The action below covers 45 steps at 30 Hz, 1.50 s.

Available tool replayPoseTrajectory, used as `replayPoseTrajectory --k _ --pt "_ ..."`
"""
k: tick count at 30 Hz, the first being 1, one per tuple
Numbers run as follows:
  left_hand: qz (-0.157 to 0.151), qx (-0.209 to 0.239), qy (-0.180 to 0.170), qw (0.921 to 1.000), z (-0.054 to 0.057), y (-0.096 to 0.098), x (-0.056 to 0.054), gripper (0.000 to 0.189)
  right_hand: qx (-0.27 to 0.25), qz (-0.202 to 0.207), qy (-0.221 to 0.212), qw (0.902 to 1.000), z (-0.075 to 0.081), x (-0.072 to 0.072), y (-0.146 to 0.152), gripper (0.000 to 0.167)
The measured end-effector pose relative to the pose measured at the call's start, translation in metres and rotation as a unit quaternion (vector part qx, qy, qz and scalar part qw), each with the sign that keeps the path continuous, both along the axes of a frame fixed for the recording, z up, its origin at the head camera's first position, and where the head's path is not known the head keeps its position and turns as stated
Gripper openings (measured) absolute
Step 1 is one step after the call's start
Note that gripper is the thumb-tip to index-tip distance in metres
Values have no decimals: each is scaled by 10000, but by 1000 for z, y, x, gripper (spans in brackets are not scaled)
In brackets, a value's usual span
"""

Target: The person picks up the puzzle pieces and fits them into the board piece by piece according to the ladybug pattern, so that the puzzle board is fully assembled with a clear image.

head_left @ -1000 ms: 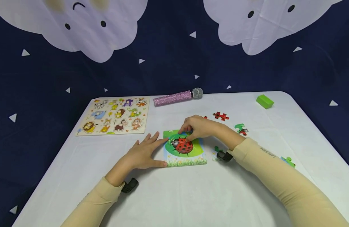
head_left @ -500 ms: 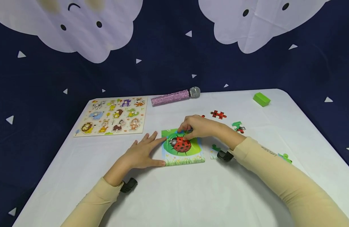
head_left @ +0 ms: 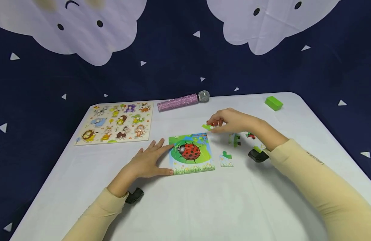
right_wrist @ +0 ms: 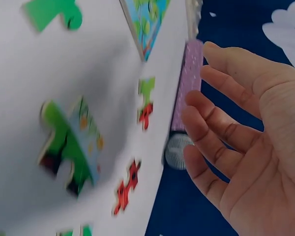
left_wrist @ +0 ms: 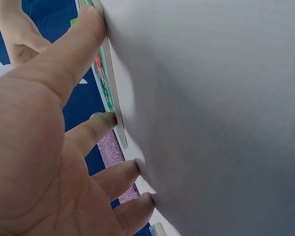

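Observation:
A square ladybug jigsaw puzzle (head_left: 189, 152) lies on the white table. My left hand (head_left: 147, 162) rests at its left side, thumb and index finger touching the edge and the fingers spread; the left wrist view shows the puzzle's thin rim (left_wrist: 110, 73) against them. Above the table, beyond the puzzle's top right corner, hovers my right hand (head_left: 235, 121). Its fingers (right_wrist: 201, 130) are loosely bent with nothing between them in the right wrist view. A green-and-red piece (right_wrist: 146, 98) and a red spotted piece (right_wrist: 125, 189) lie below it. Another piece (head_left: 226, 162) sits just right of the puzzle.
More loose pieces (head_left: 235, 140) lie under the right forearm, which partly hides some. A wooden animal peg board (head_left: 131, 130) is at back left. Behind the puzzle lies a pink glitter microphone (head_left: 180, 102). A green block (head_left: 273, 103) stands at back right.
My right hand has let go of the puzzle's upper part and moved up and to the right, over the loose pieces. The left hand stays at the puzzle's left edge.

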<state>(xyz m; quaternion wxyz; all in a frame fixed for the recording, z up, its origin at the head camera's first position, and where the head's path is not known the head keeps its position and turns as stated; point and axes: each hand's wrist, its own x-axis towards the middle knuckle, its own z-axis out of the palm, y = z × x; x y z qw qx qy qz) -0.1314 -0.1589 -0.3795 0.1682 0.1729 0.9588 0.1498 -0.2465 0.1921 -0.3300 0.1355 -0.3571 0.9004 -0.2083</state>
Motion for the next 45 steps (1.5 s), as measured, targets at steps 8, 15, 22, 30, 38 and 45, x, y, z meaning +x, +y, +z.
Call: replayPoseTrajectory --k 8,15,22,30,38,45 --pt "-93 32 -8 10000 0 3 -3 99 98 -385 -157 9991 2 12 42 36" --pt "-6 16 -36 10000 4 1 -1 99 210 -613 -254 9976 5 25 70 37" --pt "-35 27 -43 10000 2 1 -1 100 263 -869 -398 9951 0 43 100 44" --pt "-61 289 -27 9996 -1 -1 0 102 230 -1101 -599 9918 -11 58 128 46" --pt "-2 182 -101 9998 1 0 1 101 305 -1409 -455 9885 -15 80 158 47" --pt "-15 138 -32 9999 2 0 0 100 460 -1745 -391 9828 -25 106 191 46"
